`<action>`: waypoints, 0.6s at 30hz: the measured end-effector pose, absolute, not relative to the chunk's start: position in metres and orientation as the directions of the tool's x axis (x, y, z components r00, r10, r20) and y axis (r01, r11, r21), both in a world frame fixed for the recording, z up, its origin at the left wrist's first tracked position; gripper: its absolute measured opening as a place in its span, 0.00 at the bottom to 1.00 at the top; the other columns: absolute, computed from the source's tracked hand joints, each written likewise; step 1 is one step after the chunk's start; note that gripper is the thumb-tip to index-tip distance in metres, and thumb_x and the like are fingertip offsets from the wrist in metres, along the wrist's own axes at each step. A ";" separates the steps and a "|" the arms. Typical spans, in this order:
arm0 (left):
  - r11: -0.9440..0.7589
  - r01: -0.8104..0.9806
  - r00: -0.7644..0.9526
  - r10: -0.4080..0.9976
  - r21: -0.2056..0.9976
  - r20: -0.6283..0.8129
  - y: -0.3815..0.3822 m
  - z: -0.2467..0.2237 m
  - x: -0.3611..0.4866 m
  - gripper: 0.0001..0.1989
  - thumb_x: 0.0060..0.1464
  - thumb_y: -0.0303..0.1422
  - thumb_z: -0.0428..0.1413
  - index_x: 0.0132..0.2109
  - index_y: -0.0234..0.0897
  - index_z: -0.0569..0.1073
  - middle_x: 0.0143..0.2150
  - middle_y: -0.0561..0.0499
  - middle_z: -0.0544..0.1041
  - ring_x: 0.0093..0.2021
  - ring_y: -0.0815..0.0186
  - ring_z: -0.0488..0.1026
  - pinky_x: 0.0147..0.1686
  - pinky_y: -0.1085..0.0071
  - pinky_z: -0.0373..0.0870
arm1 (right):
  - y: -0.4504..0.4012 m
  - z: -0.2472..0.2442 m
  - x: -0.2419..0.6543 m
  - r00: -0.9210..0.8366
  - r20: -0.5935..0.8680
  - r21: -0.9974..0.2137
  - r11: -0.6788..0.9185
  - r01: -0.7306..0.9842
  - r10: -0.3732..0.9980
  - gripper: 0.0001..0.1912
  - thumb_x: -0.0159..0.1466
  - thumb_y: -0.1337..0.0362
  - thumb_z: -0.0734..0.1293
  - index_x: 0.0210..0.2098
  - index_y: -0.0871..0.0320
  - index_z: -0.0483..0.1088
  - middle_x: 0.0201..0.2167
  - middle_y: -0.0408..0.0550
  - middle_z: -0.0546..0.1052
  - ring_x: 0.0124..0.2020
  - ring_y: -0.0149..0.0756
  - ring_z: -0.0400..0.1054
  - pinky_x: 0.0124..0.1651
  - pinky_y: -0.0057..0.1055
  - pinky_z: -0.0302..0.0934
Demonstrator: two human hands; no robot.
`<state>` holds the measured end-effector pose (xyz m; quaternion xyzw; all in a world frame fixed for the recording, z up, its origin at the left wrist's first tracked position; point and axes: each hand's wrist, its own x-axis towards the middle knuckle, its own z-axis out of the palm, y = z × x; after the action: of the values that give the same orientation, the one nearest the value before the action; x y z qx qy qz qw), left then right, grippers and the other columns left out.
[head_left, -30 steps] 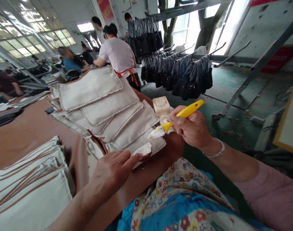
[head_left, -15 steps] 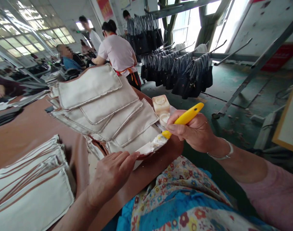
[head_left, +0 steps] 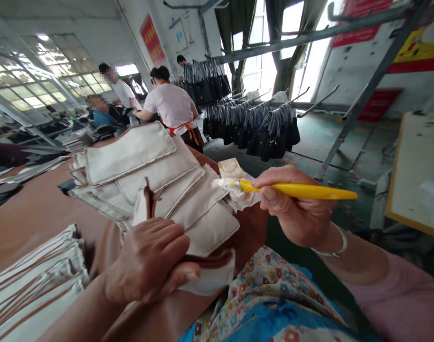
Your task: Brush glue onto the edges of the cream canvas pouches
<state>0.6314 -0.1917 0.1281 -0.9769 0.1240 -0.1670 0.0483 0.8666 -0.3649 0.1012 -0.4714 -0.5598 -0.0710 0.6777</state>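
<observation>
My right hand (head_left: 297, 206) grips a brush (head_left: 309, 191) by its yellow handle. The brush head, coated in white paste, points left over the fan of cream fabric panels (head_left: 199, 204). My left hand (head_left: 151, 259) is closed around a cream fabric piece (head_left: 212, 278) with a brown edge strip. One end of that piece stands up behind my knuckles, while the other sticks out past my thumb. Just beyond the brush head is a pale paste-caked container (head_left: 230, 168), partly hidden by the brush.
More cream pieces with brown strips (head_left: 35, 289) lie stacked at the left on the brown-covered table (head_left: 96, 204). Black handbags (head_left: 252, 133) hang from a metal rack beyond the table. A person in a pale pink shirt (head_left: 170, 104) stands behind the panels. A board-topped table (head_left: 416, 166) is at the right.
The brush has lifted off the fabric and swung to lie nearly level by the container. My left hand has raised its fabric piece off the panel stack and folded it. The view has shifted rightward.
</observation>
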 end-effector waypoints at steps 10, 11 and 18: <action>-0.982 0.129 0.991 0.123 -0.135 0.050 -0.103 0.090 0.584 0.17 0.68 0.40 0.46 0.31 0.40 0.68 0.29 0.51 0.71 0.31 0.63 0.68 0.40 0.63 0.63 | -0.371 0.056 0.883 0.573 0.612 -0.789 0.370 0.490 0.546 0.07 0.70 0.60 0.68 0.40 0.57 0.75 0.24 0.41 0.72 0.19 0.28 0.62 0.21 0.25 0.56; -0.951 0.284 0.957 0.273 -0.121 0.098 -0.093 0.076 0.579 0.15 0.67 0.41 0.47 0.34 0.40 0.70 0.32 0.50 0.72 0.34 0.62 0.70 0.39 0.64 0.64 | -0.368 0.050 0.883 0.595 0.576 -0.817 0.363 0.449 0.560 0.08 0.70 0.59 0.68 0.40 0.57 0.75 0.23 0.41 0.71 0.19 0.28 0.61 0.20 0.25 0.56; -0.687 0.708 0.636 0.721 0.164 0.277 -0.077 -0.003 0.613 0.17 0.62 0.47 0.53 0.47 0.39 0.67 0.44 0.46 0.74 0.44 0.57 0.73 0.43 0.63 0.69 | -0.345 0.025 0.875 0.634 0.434 -0.898 0.362 0.249 0.640 0.12 0.69 0.55 0.68 0.39 0.58 0.74 0.21 0.41 0.69 0.18 0.29 0.59 0.20 0.27 0.54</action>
<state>0.6130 -0.0769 -0.0025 -0.9041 -0.3950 -0.1618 -0.0199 0.8748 -0.3449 0.0248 -0.5483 -0.4054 0.1358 0.7187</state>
